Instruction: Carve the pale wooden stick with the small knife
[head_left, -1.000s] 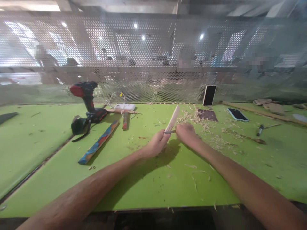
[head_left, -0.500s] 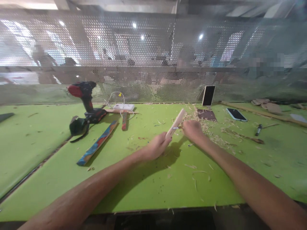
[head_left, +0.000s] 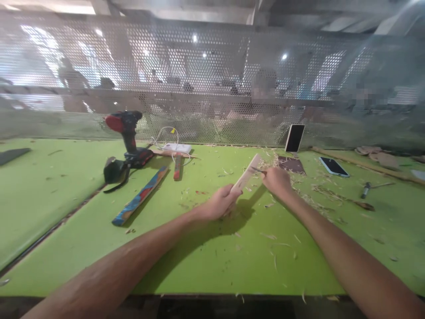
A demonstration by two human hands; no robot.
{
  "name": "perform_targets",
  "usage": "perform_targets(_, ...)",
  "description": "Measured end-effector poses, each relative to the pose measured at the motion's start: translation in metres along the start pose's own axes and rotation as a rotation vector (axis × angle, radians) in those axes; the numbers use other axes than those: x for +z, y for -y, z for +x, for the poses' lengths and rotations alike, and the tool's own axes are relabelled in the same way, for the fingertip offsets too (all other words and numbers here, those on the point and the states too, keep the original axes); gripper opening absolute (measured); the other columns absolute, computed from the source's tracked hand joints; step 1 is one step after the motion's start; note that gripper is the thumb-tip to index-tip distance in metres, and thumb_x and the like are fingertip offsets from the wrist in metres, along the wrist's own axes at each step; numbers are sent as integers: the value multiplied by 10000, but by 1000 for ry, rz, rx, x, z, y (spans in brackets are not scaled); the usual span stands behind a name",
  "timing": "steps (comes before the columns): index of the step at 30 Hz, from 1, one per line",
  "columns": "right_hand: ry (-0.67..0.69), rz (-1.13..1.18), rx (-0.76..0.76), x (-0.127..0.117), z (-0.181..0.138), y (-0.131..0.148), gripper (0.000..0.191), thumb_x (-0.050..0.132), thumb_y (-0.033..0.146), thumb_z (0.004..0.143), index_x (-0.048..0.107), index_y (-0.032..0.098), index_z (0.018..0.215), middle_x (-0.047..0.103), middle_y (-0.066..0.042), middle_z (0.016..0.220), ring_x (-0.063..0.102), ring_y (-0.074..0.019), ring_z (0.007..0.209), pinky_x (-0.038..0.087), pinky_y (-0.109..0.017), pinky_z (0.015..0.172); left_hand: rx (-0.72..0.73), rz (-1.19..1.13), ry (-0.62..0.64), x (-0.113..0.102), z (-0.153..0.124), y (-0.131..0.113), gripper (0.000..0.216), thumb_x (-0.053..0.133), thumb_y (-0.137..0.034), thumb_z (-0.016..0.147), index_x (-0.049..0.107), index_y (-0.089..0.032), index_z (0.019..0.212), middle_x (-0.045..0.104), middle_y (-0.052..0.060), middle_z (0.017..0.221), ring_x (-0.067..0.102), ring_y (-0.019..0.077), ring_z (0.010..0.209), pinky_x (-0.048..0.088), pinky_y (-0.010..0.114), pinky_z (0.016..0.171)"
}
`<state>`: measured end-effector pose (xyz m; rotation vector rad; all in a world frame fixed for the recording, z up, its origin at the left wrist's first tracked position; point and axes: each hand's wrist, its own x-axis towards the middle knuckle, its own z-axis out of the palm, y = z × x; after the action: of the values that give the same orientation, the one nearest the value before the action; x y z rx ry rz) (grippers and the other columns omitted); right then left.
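My left hand [head_left: 223,202] is closed around the lower end of a pale wooden stick [head_left: 247,172], which tilts up and away to the right above the table. My right hand [head_left: 277,179] grips a small knife [head_left: 258,170]; its handle is mostly hidden in the fist. The blade lies against the upper part of the stick. Curled wood shavings [head_left: 264,159] are scattered on the green tabletop [head_left: 252,257] around and beyond my hands. A brown square sheet [head_left: 291,164] lies just behind my right hand.
At left stand a cordless drill [head_left: 129,137] and a dark cup-like object [head_left: 114,172]. Painted wood strips [head_left: 141,196] lie nearby. A white device with a cable [head_left: 177,147] sits behind. To the right are an upright phone [head_left: 295,138], a flat phone [head_left: 334,166] and a marker [head_left: 365,190]. A perforated screen [head_left: 212,106] closes the back.
The knife has moved up the stick, toward its far end, and its blade now shows more clearly. My left hand keeps its hold. The whole view has shifted slightly.
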<state>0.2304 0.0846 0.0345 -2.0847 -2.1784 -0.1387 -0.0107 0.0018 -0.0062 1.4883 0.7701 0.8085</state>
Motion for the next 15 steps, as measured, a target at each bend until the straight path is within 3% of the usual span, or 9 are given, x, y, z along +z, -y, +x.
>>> perform_targets(8,39,-31,-150,3,-22,41,319,568,110,990,885,139,998,769,-138,762,735,-259,686,562,-329,601,69,72,-131,3,11,15,448,595,-679,1057,505,-261,923,462,-64,646,447,122,488,470,271,443)
perform_targets(15,72,-133,-77,7,-13,44,308,571,98,969,872,143,1021,772,-148,782,753,-289,701,593,-368,624,98,82,-136,5,17,28,421,622,-638,1055,490,-270,900,518,-45,660,488,137,502,461,269,422)
